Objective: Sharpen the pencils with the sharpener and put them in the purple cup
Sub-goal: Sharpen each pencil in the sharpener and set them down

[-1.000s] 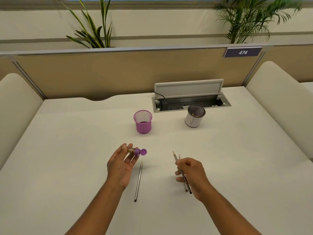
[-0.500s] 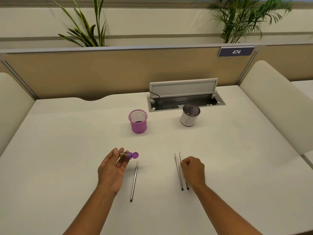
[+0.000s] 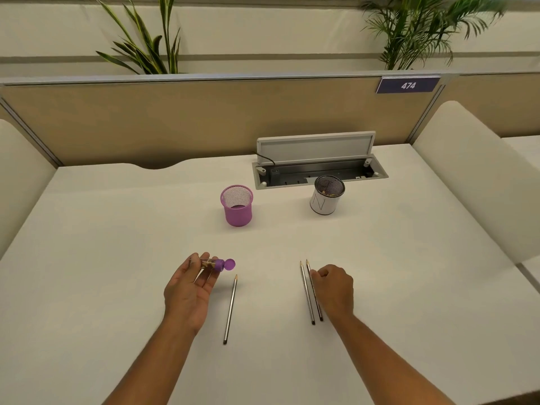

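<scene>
Pencils, three in number, lie flat on the white desk (image 3: 117,258) in the head view, none of them in the purple cup (image 3: 237,206). One pencil (image 3: 230,308) lies alone just to the right of my left hand (image 3: 189,290), its tip pointing away from me. The pair of pencils (image 3: 311,292) lies side by side, nearly parallel, tips also pointing away, just to the left of my right hand (image 3: 333,287).

My left hand is palm up, its fingers curled round the sharpener (image 3: 217,264), a small clear body with a purple cap that sticks out past my fingertips toward the right. There appear to be shavings inside the clear part, though it is too small to confirm.

My right hand rests knuckles up on the desk, fingers curled in together. The fingertips sit against the nearer pencil of the pair; whether they actually pinch it I cannot tell.

The purple cup, a mesh one, stands upright beyond my left hand, well apart from it. To its right stands a white cup (image 3: 325,197) with a dark mesh rim, upright, holding small scraps. Just behind the white cup, a cable box (image 3: 318,168) is set into the desk with its lid raised. A tan partition (image 3: 175,121) closes the far edge of the desk and carries a number plate (image 3: 407,85) reading 474.
</scene>
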{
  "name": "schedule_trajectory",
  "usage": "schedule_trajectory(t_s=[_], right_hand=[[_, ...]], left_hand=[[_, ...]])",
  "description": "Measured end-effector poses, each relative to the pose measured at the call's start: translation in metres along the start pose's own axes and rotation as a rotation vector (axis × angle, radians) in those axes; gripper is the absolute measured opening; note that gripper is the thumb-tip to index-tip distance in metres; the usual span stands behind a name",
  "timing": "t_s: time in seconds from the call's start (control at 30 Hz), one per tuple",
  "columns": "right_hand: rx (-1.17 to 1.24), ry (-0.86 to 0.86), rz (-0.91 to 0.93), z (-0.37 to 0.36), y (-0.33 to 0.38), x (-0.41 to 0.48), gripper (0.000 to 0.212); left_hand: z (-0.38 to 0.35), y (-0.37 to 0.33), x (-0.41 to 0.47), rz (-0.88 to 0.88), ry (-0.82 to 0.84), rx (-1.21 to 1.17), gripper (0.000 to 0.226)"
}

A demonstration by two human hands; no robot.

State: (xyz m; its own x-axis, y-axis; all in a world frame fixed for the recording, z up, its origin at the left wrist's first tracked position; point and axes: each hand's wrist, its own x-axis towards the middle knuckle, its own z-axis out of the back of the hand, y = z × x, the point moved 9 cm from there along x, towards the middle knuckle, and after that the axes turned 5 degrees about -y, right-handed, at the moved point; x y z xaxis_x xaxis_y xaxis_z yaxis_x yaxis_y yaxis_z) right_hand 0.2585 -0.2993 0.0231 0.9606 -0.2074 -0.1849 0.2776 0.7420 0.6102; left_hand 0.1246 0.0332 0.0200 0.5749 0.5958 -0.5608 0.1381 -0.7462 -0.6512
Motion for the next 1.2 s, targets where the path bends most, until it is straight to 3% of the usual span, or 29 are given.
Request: schedule_trajectory(t_s=[0.17,0.23,0.33,0.53,0.67,1.03,1.2], right_hand=[[0.087,-0.032,0.055,-0.002,0.029,-0.019,0.024],[0.099,0.023,0.075,-0.015,0.043,-0.033,0.02],[0.087,0.157,0.096,-0.044,0.063,-0.059,0.032],[-0.117,0.353,0.148,-0.101,0.091,-0.109,0.048],[-0.223,0.374,0.18,-0.116,0.1,-0.125,0.055],[-0.206,0.397,0.095,-0.131,0.088,-0.127,0.014],[0.019,0.379,0.123,-0.107,0.086,-0.116,0.019]], left_hand=[[0.003,-0.002,0.001,0.003,0.001,-0.004,0.022],[0.003,-0.003,0.001,0.005,-0.003,-0.014,0.028],[0.002,-0.006,-0.002,-0.001,0.002,-0.014,0.03],[0.01,-0.012,-0.001,0.008,-0.005,-0.023,0.037],[0.015,-0.021,-0.001,0.008,0.01,-0.008,0.022],[0.034,-0.029,0.004,0.038,-0.032,0.016,0.038],[0.029,-0.028,0.001,0.03,-0.028,0.011,0.027]])
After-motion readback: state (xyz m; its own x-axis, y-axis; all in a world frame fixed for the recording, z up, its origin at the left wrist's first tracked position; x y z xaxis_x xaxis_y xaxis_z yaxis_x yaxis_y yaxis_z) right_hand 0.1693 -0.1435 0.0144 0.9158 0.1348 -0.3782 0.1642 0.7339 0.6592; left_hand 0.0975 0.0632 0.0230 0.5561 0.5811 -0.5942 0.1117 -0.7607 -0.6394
